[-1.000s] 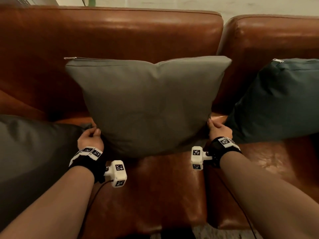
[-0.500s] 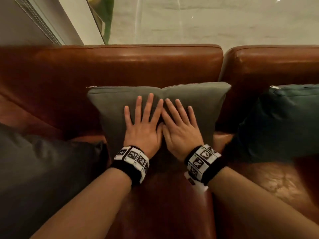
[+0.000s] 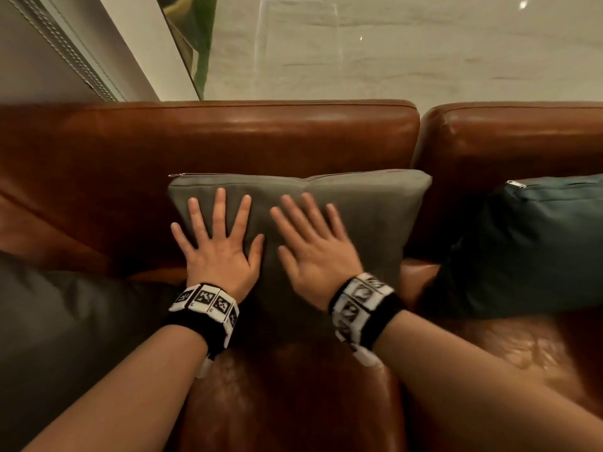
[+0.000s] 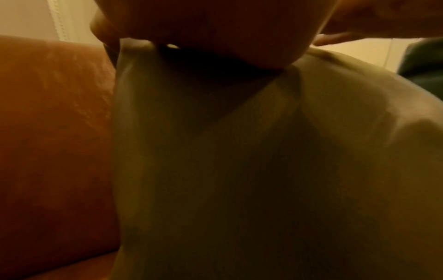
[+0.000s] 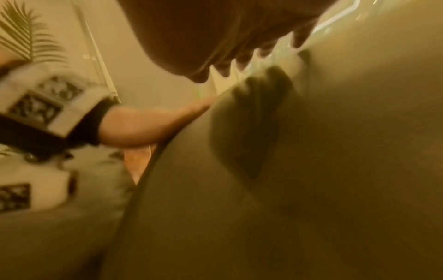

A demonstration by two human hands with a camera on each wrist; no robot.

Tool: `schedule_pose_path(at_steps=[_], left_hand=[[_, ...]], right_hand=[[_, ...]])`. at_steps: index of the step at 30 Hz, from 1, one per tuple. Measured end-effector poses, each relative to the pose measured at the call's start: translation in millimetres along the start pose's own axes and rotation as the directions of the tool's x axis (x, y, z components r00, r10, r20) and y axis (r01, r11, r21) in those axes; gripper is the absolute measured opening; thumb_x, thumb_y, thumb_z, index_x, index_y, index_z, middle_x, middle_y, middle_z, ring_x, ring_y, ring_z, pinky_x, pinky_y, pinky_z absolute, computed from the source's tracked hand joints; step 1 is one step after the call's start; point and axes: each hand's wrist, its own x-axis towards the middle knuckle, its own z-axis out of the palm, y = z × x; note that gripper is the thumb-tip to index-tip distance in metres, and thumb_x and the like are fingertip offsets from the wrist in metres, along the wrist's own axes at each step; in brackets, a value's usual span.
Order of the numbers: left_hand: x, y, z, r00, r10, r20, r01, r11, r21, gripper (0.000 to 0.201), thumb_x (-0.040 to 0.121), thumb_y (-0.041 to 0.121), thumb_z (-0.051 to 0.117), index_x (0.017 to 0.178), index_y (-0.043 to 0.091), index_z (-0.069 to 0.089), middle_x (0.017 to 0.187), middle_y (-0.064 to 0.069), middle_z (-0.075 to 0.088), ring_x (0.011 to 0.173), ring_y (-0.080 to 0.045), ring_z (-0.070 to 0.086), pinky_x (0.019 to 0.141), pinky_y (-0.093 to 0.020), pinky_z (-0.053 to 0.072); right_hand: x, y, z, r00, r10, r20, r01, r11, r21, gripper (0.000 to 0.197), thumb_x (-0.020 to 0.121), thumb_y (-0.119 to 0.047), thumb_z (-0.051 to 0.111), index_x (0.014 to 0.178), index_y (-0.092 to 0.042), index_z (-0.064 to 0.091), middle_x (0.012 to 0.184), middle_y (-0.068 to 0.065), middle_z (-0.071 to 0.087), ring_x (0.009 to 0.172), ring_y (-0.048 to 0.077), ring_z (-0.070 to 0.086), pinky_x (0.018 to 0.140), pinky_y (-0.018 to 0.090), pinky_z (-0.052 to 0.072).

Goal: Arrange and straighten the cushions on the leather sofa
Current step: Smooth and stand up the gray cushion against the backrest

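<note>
A grey-green cushion (image 3: pixel 375 216) stands upright against the back of the brown leather sofa (image 3: pixel 261 138), zip edge on top. My left hand (image 3: pixel 222 246) lies flat on its left half, fingers spread and straight. My right hand (image 3: pixel 313 246) lies flat on its middle, fingers straight, slightly blurred. In the left wrist view the cushion (image 4: pixel 263 170) fills the frame beneath my palm. The right wrist view shows the same cushion (image 5: pixel 311 170) under my right hand's fingertips (image 5: pixel 225 71), with my left hand (image 5: pixel 148 127) beside it.
A dark teal cushion (image 3: pixel 522 249) leans on the right seat. A dark grey cushion (image 3: pixel 65 337) lies at the near left. A glass wall (image 3: pixel 391 50) and a green plant (image 3: pixel 199 37) are behind the sofa back. Bare leather seat (image 3: pixel 293 386) lies in front of the middle cushion.
One second ago both hands held the cushion's lower corners. They then went flat onto its face side by side, and now have spread apart, left hand leftward, right hand rightward.
</note>
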Motion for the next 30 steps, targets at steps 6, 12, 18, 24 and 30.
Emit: schedule_pose_path(at_steps=[6, 12, 18, 24, 30], left_hand=[[6, -5, -3, 1.0, 0.007, 0.031, -0.007, 1.0, 0.01, 0.064, 0.094, 0.063, 0.009, 0.149, 0.043, -0.016, 0.162, 0.004, -0.019, 0.148, -0.037, -0.015, 0.111, -0.072, 0.003], [1, 62, -25, 0.925, 0.356, -0.134, -0.361, 0.932, -0.014, 0.074, 0.088, 0.051, 0.039, 0.154, 0.035, 0.01, 0.164, -0.006, 0.001, 0.149, -0.041, -0.001, 0.117, -0.061, -0.001], [33, 0, -9, 0.972, 0.222, -0.07, -0.219, 0.974, 0.057, 0.069, 0.092, 0.065, 0.022, 0.154, 0.037, 0.01, 0.164, 0.0, 0.011, 0.151, -0.03, 0.005, 0.118, -0.059, 0.003], [30, -8, -8, 0.989, 0.135, -0.067, -0.135, 0.991, 0.014, 0.067, 0.093, 0.063, 0.02, 0.154, 0.036, 0.007, 0.164, -0.005, 0.003, 0.151, -0.031, 0.0, 0.118, -0.06, 0.0], [35, -24, -2, 0.974, 0.182, -0.134, -0.186, 0.982, -0.018, 0.065, 0.095, 0.061, 0.024, 0.153, 0.036, 0.009, 0.163, -0.006, 0.008, 0.151, -0.03, 0.004, 0.119, -0.058, 0.003]], right_hand=[[9, 83, 4, 0.915, 0.396, -0.073, -0.398, 0.917, -0.013, 0.062, 0.097, -0.056, 0.024, 0.154, -0.037, 0.01, 0.164, -0.009, 0.008, 0.151, 0.017, 0.0, 0.121, 0.046, 0.0], [-1, 126, 0, 0.868, 0.496, 0.008, -0.496, 0.868, 0.02, 0.058, 0.1, -0.052, 0.012, 0.154, -0.038, -0.004, 0.164, -0.009, -0.007, 0.15, 0.013, -0.01, 0.122, 0.046, -0.002], [-7, 137, -8, 0.904, 0.428, 0.012, -0.428, 0.904, -0.007, 0.057, 0.101, -0.049, 0.014, 0.154, -0.037, 0.0, 0.164, -0.01, -0.003, 0.151, 0.011, -0.006, 0.121, 0.048, -0.001], [-17, 43, -17, 0.938, 0.295, -0.181, -0.263, 0.948, 0.179, 0.055, 0.101, -0.027, 0.037, 0.153, -0.015, 0.026, 0.162, 0.006, 0.021, 0.151, 0.024, 0.01, 0.122, 0.044, 0.01], [-36, -21, 71, 0.973, 0.078, -0.218, -0.087, 0.996, -0.03, 0.059, 0.099, -0.049, 0.04, 0.153, -0.031, 0.026, 0.162, -0.003, 0.015, 0.151, 0.019, 0.01, 0.122, 0.044, 0.01]])
